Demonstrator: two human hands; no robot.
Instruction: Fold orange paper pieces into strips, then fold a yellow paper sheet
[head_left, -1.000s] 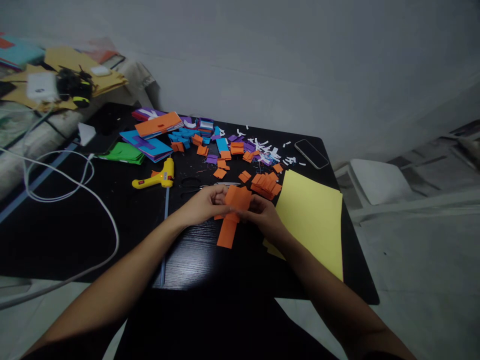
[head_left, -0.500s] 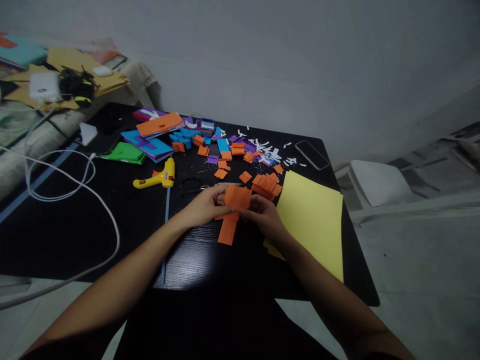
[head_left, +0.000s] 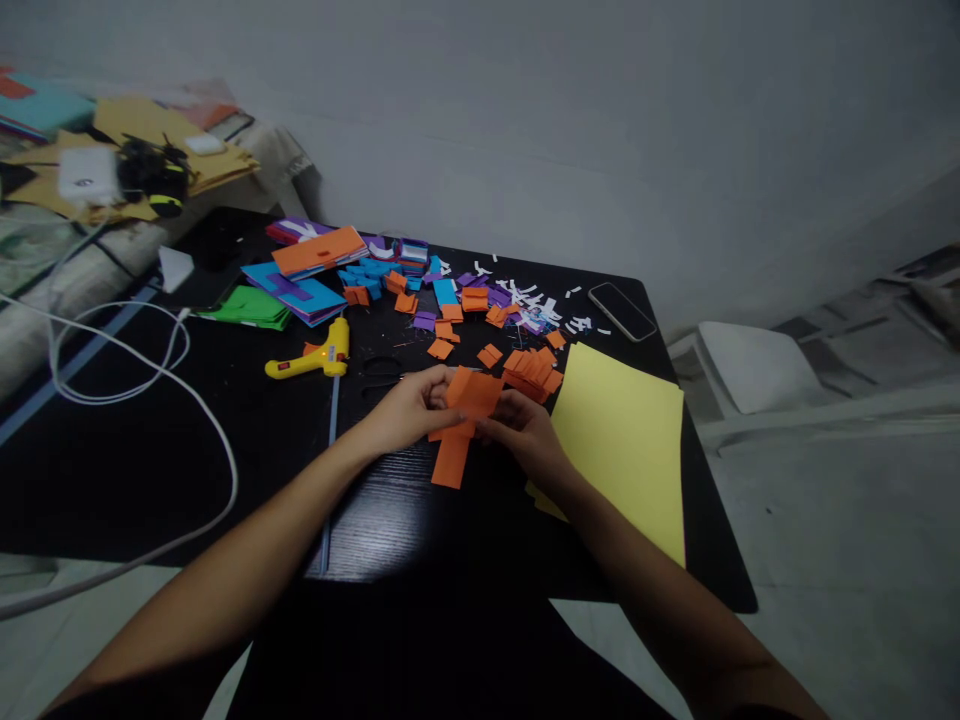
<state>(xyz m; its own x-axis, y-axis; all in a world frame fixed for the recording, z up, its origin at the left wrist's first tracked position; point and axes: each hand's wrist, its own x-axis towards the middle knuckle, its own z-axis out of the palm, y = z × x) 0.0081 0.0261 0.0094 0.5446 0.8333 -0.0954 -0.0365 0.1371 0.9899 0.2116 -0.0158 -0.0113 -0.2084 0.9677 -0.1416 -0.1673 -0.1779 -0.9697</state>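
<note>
Between my two hands is a creased orange paper piece point(head_left: 478, 393), with a flap bent up at the top and a strip hanging down. My left hand point(head_left: 420, 408) pinches its left edge, thumb in front and fingers behind. On the right edge, my right hand point(head_left: 523, 428) grips it the same way. Just behind the left hand lies a pair of scissors point(head_left: 381, 368) with dark handles, partly covered. A pile of folded orange papers point(head_left: 532, 372) sits beyond the right hand. The yellow glue gun point(head_left: 315, 356) rests to the left on the black table point(head_left: 262, 470).
Yellow sheets point(head_left: 622, 440) lie at the right, with a phone point(head_left: 621, 310) behind them. White paper scraps point(head_left: 532, 300) and small coloured folded pieces spread across the back. Stacked coloured papers point(head_left: 319, 252) stand back left. A white cable point(head_left: 217, 430) loops over the left side.
Both hands keep their hold on the orange paper. Its top flap is bent a little more, and its lower strip has shifted slightly left.
</note>
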